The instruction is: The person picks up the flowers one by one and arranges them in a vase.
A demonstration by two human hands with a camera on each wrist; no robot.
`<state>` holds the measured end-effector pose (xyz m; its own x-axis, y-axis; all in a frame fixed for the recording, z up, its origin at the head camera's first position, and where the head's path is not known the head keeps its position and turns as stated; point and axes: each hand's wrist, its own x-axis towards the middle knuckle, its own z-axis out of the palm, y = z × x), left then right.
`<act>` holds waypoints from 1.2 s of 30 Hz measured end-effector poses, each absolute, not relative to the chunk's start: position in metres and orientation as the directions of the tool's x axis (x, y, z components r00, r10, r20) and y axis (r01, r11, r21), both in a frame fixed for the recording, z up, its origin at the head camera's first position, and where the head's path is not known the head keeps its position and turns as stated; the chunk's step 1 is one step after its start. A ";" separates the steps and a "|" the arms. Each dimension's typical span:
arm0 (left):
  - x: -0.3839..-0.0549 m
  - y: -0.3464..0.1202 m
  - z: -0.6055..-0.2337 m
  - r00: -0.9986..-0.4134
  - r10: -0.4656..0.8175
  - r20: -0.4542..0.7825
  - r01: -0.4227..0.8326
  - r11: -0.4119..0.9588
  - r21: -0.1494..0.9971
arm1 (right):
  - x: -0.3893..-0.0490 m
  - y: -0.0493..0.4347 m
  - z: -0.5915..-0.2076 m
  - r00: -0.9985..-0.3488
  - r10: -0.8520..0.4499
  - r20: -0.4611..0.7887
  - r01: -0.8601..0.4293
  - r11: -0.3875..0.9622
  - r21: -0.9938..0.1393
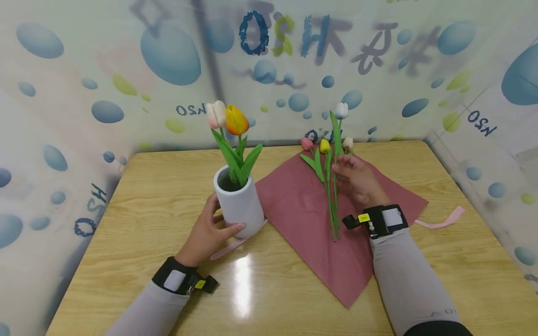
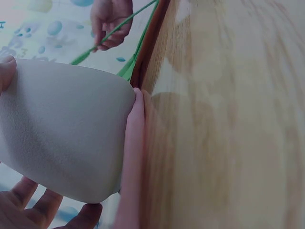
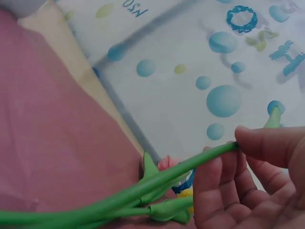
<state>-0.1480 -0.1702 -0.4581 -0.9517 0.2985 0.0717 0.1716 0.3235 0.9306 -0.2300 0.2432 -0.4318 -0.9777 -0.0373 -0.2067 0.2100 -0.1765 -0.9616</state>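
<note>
My left hand (image 1: 212, 233) grips a white vase (image 1: 241, 207), fingers round its side and thumb across the front. A pale pink tulip (image 1: 216, 115) and a yellow-orange tulip (image 1: 237, 120) stand in the vase. In the left wrist view the vase (image 2: 66, 129) fills the left side, the pink ribbon (image 2: 132, 167) by its base. My right hand (image 1: 357, 179) pinches the stem of a white tulip (image 1: 342, 110) between thumb and fingers; the right wrist view shows that green stem (image 3: 190, 164) at the thumb tip. Pink (image 1: 307, 143), yellow (image 1: 325, 145) and cream tulips (image 1: 347, 143) lie beneath it.
A dusky-pink wrapping sheet (image 1: 302, 233) is spread on the wooden table (image 1: 168, 186), under the loose tulips. One ribbon end (image 1: 445, 220) trails out at the right. A wall covering with blue dots (image 1: 170, 53) rises behind the table's back edge.
</note>
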 end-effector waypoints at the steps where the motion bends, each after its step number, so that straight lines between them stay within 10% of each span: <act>1: -0.148 -0.170 -0.458 -0.952 0.299 0.074 0.173 0.322 0.931 | -0.230 0.243 -0.431 -0.980 -0.041 -0.194 0.199 -0.214 -0.956; 20: -0.148 -0.171 -0.458 -0.951 0.301 0.078 0.180 0.328 0.927 | -0.221 0.230 -0.407 -0.996 -0.068 -0.053 0.086 -0.720 -0.689; 36: -0.149 -0.171 -0.457 -0.950 0.304 0.074 0.175 0.320 0.931 | -0.203 0.187 -0.370 -0.997 -0.066 -0.042 0.078 -0.896 -0.438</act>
